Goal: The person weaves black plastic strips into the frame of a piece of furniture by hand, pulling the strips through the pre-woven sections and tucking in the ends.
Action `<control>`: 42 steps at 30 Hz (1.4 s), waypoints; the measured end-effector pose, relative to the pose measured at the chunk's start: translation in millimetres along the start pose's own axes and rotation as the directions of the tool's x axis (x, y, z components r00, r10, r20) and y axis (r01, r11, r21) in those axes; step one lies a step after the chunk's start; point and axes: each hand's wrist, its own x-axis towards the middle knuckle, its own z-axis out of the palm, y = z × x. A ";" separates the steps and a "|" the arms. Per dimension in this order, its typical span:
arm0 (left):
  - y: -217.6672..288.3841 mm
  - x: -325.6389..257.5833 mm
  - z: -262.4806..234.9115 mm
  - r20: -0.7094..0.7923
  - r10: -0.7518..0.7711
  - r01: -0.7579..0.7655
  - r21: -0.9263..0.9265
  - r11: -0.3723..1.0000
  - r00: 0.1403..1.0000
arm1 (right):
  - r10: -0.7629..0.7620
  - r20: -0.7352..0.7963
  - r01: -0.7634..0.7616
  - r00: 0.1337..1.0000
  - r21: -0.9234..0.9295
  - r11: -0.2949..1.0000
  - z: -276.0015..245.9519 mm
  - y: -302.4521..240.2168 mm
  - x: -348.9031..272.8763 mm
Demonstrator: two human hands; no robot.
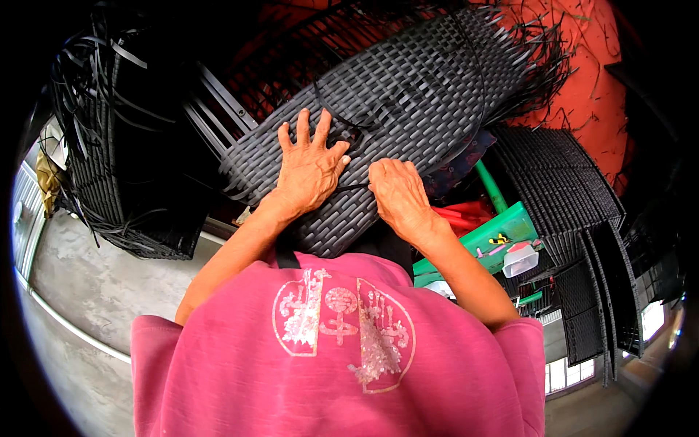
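A large black woven wicker panel (408, 80) lies tilted across my lap, loose strand ends fraying at its far right edge. My left hand (309, 164) rests flat on the weave with fingers spread, pressing it down. My right hand (397, 193) is curled beside it, pinching a thin black strand (357, 187) that runs between the two hands. A long loose strand loops over the panel's upper surface.
A black woven frame with dangling strips (109, 146) stands at the left. Stacked black woven panels (575, 211) lean at the right. A green stool (502, 237) holds small tools and a white container (520, 258). Orange-red floor (597, 87) lies beyond; grey concrete (95, 291) at left.
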 end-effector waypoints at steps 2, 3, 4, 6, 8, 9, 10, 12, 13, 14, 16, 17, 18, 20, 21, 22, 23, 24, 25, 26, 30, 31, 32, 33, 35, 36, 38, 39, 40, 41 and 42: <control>-0.4 -2.4 -1.7 -0.017 0.015 -0.015 -0.019 1.000 1.000 | 0.047 -0.006 -0.046 0.999 0.090 0.995 -2.8 4.7 -2.9; -2.6 -0.2 -2.0 -0.032 0.031 -0.033 -0.035 0.999 0.999 | 0.078 -0.034 -0.074 0.996 0.097 0.992 -7.3 6.1 -1.9; -2.7 0.0 -1.7 -0.018 0.024 -0.025 -0.034 0.999 1.000 | 0.109 -0.056 -0.103 0.992 0.104 0.989 -12.5 8.6 -2.6; -2.9 -0.7 -2.8 0.011 0.008 -0.008 -0.029 1.000 1.000 | 0.120 0.058 -0.124 0.991 0.074 0.990 -23.2 9.4 -2.2; -4.7 -0.4 1.5 -0.016 0.023 -0.023 -0.043 0.999 1.000 | 0.091 0.129 -0.108 0.987 0.131 0.986 -24.2 0.2 0.8; -4.3 -1.1 2.9 -0.028 0.027 -0.028 -0.049 0.998 0.999 | 0.065 0.155 -0.088 0.986 0.144 0.986 -19.5 -8.5 3.4; -5.0 -1.3 4.1 -0.040 0.029 -0.032 -0.052 0.998 0.999 | 0.091 0.214 -0.120 0.973 0.127 0.985 -14.8 -19.0 8.3; -4.7 -0.2 5.4 -0.041 0.039 -0.041 -0.047 0.998 0.998 | 0.048 0.154 -0.083 0.987 0.228 0.970 -0.7 -29.5 15.8; -4.7 -0.8 5.3 -0.044 0.041 -0.044 -0.047 0.998 0.998 | 0.048 0.110 -0.067 0.993 0.182 0.981 6.2 -30.9 18.6; -4.8 -1.1 5.5 -0.046 0.045 -0.047 -0.047 0.998 0.998 | 0.051 0.153 -0.084 0.987 0.215 0.973 4.7 -26.5 19.3; -7.0 -1.5 5.7 -0.045 0.030 -0.033 -0.055 0.998 0.999 | 0.056 0.241 -0.124 0.969 0.276 0.953 -12.5 -11.9 18.4; -6.8 -2.5 3.3 -0.034 0.017 -0.019 -0.062 0.998 0.999 | 0.109 0.182 -0.154 0.977 0.258 0.954 -24.1 -7.0 17.0; -7.0 -3.6 2.0 -0.023 0.004 -0.005 -0.069 0.998 1.000 | 0.127 0.152 -0.149 0.980 0.145 0.978 -32.5 0.2 17.7; -8.6 -4.5 1.3 -0.021 0.002 -0.004 -0.071 0.997 1.000 | 0.161 -0.133 -0.141 0.978 0.148 0.979 -35.2 16.8 16.8; -8.5 -5.4 0.3 -0.021 0.003 -0.004 -0.073 0.997 1.000 | 0.172 -0.170 -0.158 0.970 0.094 0.983 -40.3 20.7 16.8; -9.7 -6.0 -0.4 -0.019 0.007 -0.008 -0.073 0.997 1.000 | 0.184 -0.210 -0.179 0.960 0.043 0.983 -45.5 20.4 19.7; -10.8 -6.4 -0.2 -0.035 0.008 -0.011 -0.079 0.997 0.999 | 0.155 -0.294 -0.136 0.943 0.084 0.987 -43.8 19.9 24.1; -11.6 -7.0 0.3 -0.050 0.008 -0.012 -0.084 0.996 0.999 | 0.155 -0.311 -0.143 0.938 0.060 0.988 -42.6 16.0 28.5; -12.0 -6.9 1.2 -0.065 0.010 -0.016 -0.092 0.996 0.998 | 0.155 -0.327 -0.153 0.932 0.034 0.988 -41.6 11.1 33.3; -12.5 -6.8 1.0 -0.061 0.004 -0.010 -0.102 0.995 0.998 | 0.155 -0.343 -0.162 0.926 0.009 0.987 -40.8 6.9 37.5; -13.5 -4.8 -5.5 -0.007 -0.003 0.002 -0.105 0.995 1.000 | 0.184 -0.367 -0.230 0.912 -0.085 0.970 -41.5 0.8 43.9; -13.5 -4.8 -6.9 0.015 -0.005 0.006 -0.095 0.995 1.000 | 0.174 -0.365 -0.221 0.915 -0.092 0.971 -42.6 0.5 44.3; -13.3 -4.6 -6.8 -0.004 -0.008 0.007 -0.114 0.993 1.000 | 0.164 -0.364 -0.213 0.917 -0.099 0.972 -44.6 1.1 44.3; -13.0 -4.3 -6.3 -0.024 -0.013 0.009 -0.133 0.991 1.000 | 0.152 -0.362 -0.203 0.920 -0.106 0.973 -46.4 2.0 44.1; -14.4 -3.4 -5.8 -0.072 -0.036 0.023 -0.172 0.985 0.997 | 0.106 -0.285 -0.131 0.953 -0.072 0.989 -43.5 4.2 44.3; -13.5 -3.5 -2.2 -0.097 -0.060 0.040 -0.198 0.979 0.993 | 0.074 -0.245 -0.090 0.967 -0.055 0.994 -41.9 5.4 44.4; -18.2 -7.9 3.9 -0.210 -0.112 0.065 -0.217 0.974 0.971 | 0.055 -0.158 -0.042 0.986 0.085 0.996 -40.4 1.1 47.1; -20.8 3.0 -12.9 -0.182 -0.103 0.070 -0.177 0.982 0.978 | 0.012 -0.175 0.005 0.985 0.096 0.995 -43.9 0.7 56.6; -19.8 6.3 -17.6 -0.261 -0.129 0.080 -0.192 0.978 0.957 | 0.046 -0.193 -0.036 0.980 0.054 0.998 -45.5 -1.8 58.9; -14.6 -1.3 -10.1 -0.282 -0.113 0.099 -0.065 0.993 0.953 | 0.001 -0.232 0.018 0.973 0.076 0.997 -32.7 4.0 51.2; -14.7 -1.1 -1.8 -0.215 -0.142 0.116 -0.129 0.985 0.966 | -0.019 -0.232 0.028 0.973 0.036 0.999 -31.5 0.3 49.3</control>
